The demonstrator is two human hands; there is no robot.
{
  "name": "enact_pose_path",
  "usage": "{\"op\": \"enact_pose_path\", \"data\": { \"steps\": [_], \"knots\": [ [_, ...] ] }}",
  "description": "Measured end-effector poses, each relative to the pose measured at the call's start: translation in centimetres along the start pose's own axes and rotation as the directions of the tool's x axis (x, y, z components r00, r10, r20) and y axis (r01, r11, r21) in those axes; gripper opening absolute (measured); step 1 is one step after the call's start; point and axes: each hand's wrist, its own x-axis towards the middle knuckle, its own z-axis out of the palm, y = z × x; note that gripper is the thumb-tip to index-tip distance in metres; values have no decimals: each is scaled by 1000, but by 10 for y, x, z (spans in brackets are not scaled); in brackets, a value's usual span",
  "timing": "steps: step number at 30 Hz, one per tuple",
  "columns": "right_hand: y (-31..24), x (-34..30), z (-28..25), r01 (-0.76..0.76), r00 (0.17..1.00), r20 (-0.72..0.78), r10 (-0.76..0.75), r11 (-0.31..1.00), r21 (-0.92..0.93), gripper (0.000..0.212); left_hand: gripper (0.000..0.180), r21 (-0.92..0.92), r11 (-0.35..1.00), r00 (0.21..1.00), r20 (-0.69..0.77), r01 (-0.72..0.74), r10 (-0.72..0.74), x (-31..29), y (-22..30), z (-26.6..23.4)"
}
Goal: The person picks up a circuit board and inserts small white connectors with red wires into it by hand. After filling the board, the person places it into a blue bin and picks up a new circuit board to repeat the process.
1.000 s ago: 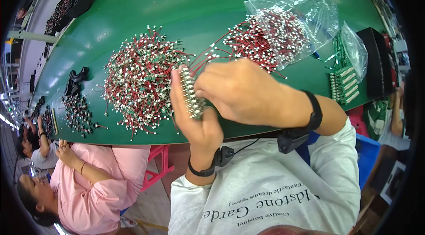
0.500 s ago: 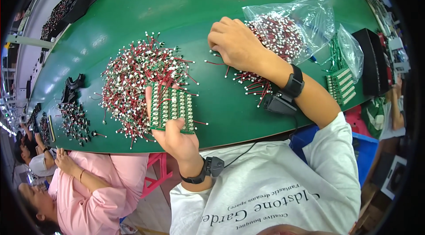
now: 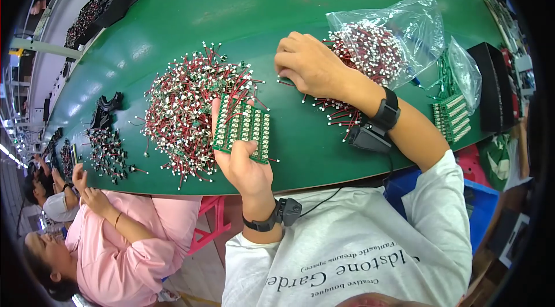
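My left hand (image 3: 245, 169) grips a green circuit board panel (image 3: 254, 132) with rows of small pale parts, thumb on its near edge. Several red wires lie over the panel's far left corner. Behind and left of it spreads a large heap of small boards with red wires and white connectors (image 3: 182, 110). My right hand (image 3: 309, 64) is over the table, fingers curled together, beside a second pile of red wire leads with white connectors (image 3: 373, 50). One lead's end shows under its fingertips; what they hold, if anything, is hidden.
A clear plastic bag (image 3: 425, 23) partly covers the right pile. Farther right are more green panels (image 3: 452, 119) and a black box (image 3: 490, 84). At left lie a smaller heap (image 3: 108, 154) and black pieces (image 3: 107, 107). A person in pink (image 3: 124, 237) sits at my left.
My right hand has shifted slightly nearer and left, over a lead on the table. The panel in my left hand has moved a little right. The neighbouring person's hands have come apart.
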Motion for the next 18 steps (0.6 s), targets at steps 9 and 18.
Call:
{"op": "enact_pose_path", "data": {
  "steps": [9, 18],
  "knots": [
    [-57, 13, -57, -108, 992, 8, 127, 800, 590, 8, 83, -17, 1000, 999, -24, -25, 24, 3, -1, 1],
    [-107, -3, -53, 19, 990, -131, 52, 872, 490, 10, 68, 128, 985, 991, 73, -120, 111, -7, -12, 14]
  ]
}}
